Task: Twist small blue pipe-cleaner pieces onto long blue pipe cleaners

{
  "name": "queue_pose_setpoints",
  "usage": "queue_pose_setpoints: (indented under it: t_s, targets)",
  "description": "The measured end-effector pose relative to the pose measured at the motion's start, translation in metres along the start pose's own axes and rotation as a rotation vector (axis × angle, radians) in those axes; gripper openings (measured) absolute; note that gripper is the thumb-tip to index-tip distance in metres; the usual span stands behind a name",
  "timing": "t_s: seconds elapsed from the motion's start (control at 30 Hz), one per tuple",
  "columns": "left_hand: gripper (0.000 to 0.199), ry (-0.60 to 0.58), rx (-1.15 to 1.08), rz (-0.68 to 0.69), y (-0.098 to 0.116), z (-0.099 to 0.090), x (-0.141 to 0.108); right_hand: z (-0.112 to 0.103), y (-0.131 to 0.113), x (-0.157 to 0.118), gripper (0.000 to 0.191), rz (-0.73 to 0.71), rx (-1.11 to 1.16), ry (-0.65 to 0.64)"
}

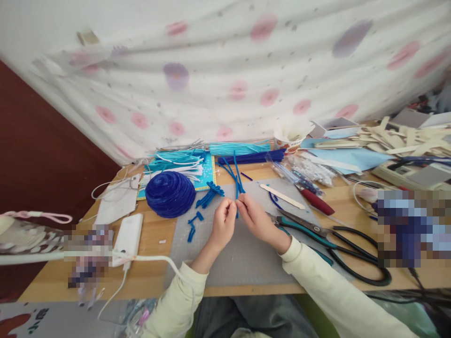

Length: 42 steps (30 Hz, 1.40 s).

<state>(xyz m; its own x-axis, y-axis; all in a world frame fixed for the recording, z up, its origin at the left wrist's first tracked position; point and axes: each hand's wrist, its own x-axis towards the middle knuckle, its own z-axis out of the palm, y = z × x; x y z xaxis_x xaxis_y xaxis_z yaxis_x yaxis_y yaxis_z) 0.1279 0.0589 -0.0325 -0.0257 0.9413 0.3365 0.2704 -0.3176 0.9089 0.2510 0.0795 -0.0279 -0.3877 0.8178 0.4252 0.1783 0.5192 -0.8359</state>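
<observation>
Blue stems (237,183) extend toward twelve o'clock from your left hand (224,221) and right hand (260,220), fingertips pinching them.

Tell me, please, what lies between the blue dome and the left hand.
The head view shows a blue bundle and some bent blue bits between the dome and the left hand.

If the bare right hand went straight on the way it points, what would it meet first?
Probably the bare left hand, whose fingertips lie close by at the thin blue fuzzy stems; depth there is hard to judge.
</observation>
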Motion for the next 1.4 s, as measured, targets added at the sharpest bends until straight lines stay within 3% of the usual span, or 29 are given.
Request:
queue_pose_setpoints:
  t_s: [0.27,0.37,0.43,0.5,0.63,0.73,0.8,0.9,1.03,1.2,1.4]
  targets:
    - [0.027,-0.056,-0.571,-0.432,0.002,-0.003,0.007,-0.003,0.011,0.001,0.020,-0.323,-0.531,-0.044]
    - [0.027,-0.159,-0.649,-0.638,0.003,-0.011,0.013,-0.003,0.011,0.000,0.023,-0.392,-0.660,-0.109]
    - [0.029,-0.252,-0.609,-0.701,0.005,-0.016,0.016,-0.003,0.010,0.000,0.024,-0.386,-0.649,-0.127]
    - [0.030,-0.298,-0.440,-0.578,0.007,-0.021,0.017,-0.003,0.010,0.001,0.022,-0.297,-0.510,-0.089]
    - [0.027,-0.165,0.259,-0.004,0.012,-0.027,0.015,-0.002,0.010,0.004,0.022,0.036,0.012,0.046]
    - [0.024,-0.120,0.656,0.368,0.011,-0.029,0.014,-0.001,0.014,0.006,0.032,0.191,0.340,0.054]
    - [0.021,-0.135,0.789,0.540,0.008,-0.029,0.015,0.002,0.019,0.007,0.036,0.238,0.484,0.018]
    - [0.019,-0.122,0.870,0.658,0.003,-0.028,0.017,0.005,0.023,0.008,0.038,0.282,0.593,-0.034]
    - [0.024,-0.143,0.811,0.626,0.000,-0.025,0.015,0.006,0.020,0.007,0.042,0.304,0.595,-0.059]
    - [0.021,-0.126,0.480,0.352,0.002,-0.020,0.009,0.005,0.011,0.004,0.039,0.230,0.438,-0.050]
    - [0.023,-0.074,0.132,0.009,0.003,-0.011,0.004,0.006,0.005,-0.001,0.021,0.042,0.057,0.000]
